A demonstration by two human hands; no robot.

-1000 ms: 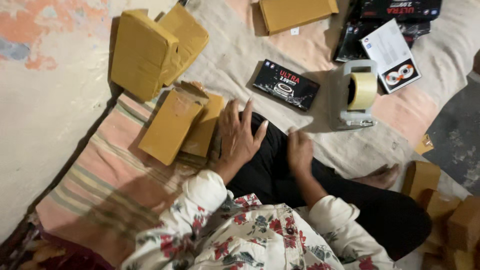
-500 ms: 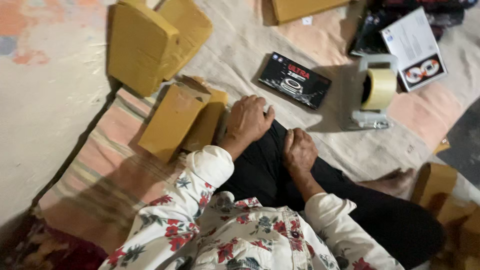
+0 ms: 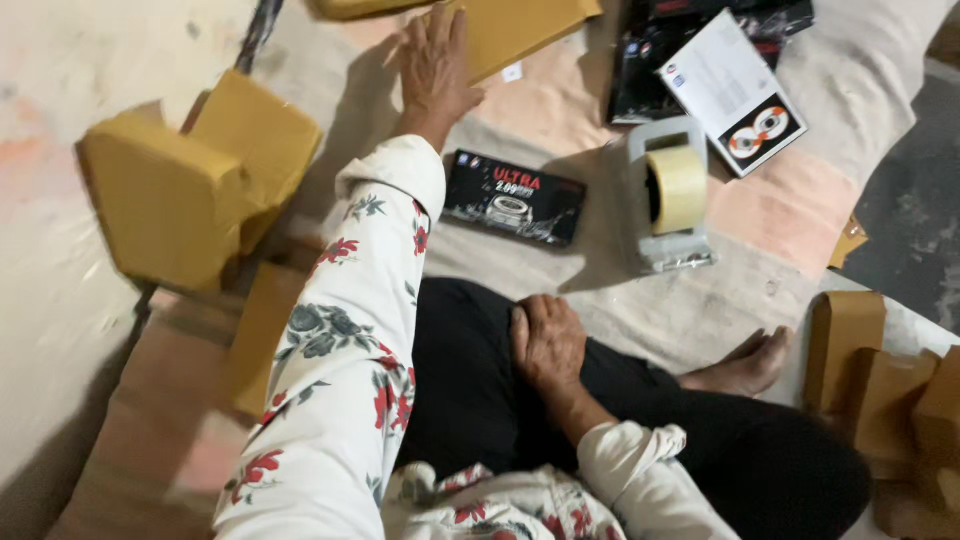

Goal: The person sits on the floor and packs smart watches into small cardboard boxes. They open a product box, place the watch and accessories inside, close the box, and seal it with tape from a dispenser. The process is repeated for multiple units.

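My left hand (image 3: 436, 62) is stretched far forward, fingers apart, at the near edge of a flat brown envelope (image 3: 520, 30) lying at the top of the view. It holds nothing. My right hand (image 3: 545, 342) rests with fingers curled on my black-trousered knee, with nothing in it. A black printed box (image 3: 515, 198) lies on the cloth just right of my left forearm, which wears a white sleeve with red flowers. A tape dispenser (image 3: 668, 195) with a roll of tan tape stands right of that box.
Yellow-brown wrapped parcels (image 3: 185, 190) are stacked at the left. More brown parcels (image 3: 880, 385) lie at the right edge by my bare foot (image 3: 745, 365). A white card (image 3: 735, 95) rests on black boxes (image 3: 650, 70) at top right. Cloth (image 3: 650, 310) covers the floor.
My left hand has left my knee and reached forward and up to the brown envelope. My right hand stays on the knee. The view has tilted and moved closer.
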